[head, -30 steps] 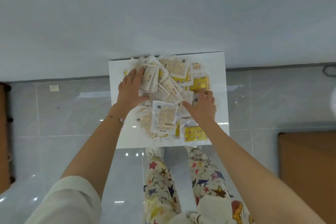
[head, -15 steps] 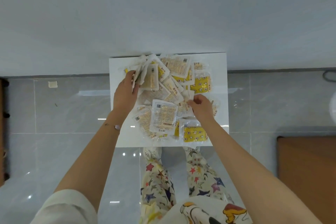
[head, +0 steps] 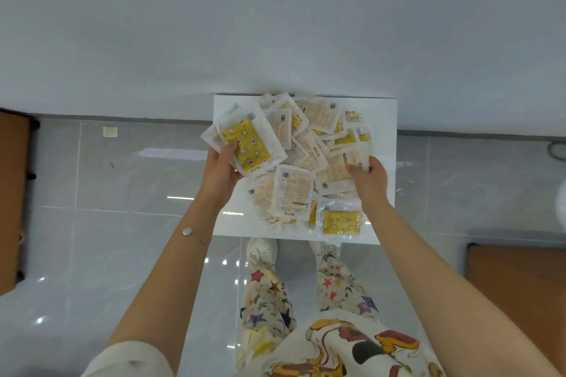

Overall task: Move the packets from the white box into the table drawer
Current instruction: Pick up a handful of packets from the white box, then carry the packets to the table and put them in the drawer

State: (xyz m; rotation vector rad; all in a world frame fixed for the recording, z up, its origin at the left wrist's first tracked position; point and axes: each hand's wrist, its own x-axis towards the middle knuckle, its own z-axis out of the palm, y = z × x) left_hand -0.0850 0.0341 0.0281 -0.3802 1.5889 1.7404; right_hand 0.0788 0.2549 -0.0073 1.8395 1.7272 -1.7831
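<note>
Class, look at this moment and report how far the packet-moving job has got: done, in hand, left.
Done: nothing shows as moved; the white box is heaped with packets and no drawer is in view. In hand: the left hand grips a bunch topped by a yellow starred packet, the right hand grips a pale packet. Left: carrying these over, then the rest of the heap.

We see packets (head: 294, 190) in clear crinkled plastic film, glossy. The white box (head: 382, 119) is smooth, matt. At 9 o'clock the floor tiles (head: 122, 223) are polished, mirror-glossy. At 4 o'clock the brown panel (head: 520, 285) looks like matt wood. At 6 o'clock the trousers (head: 266, 300) are printed cloth.
</note>
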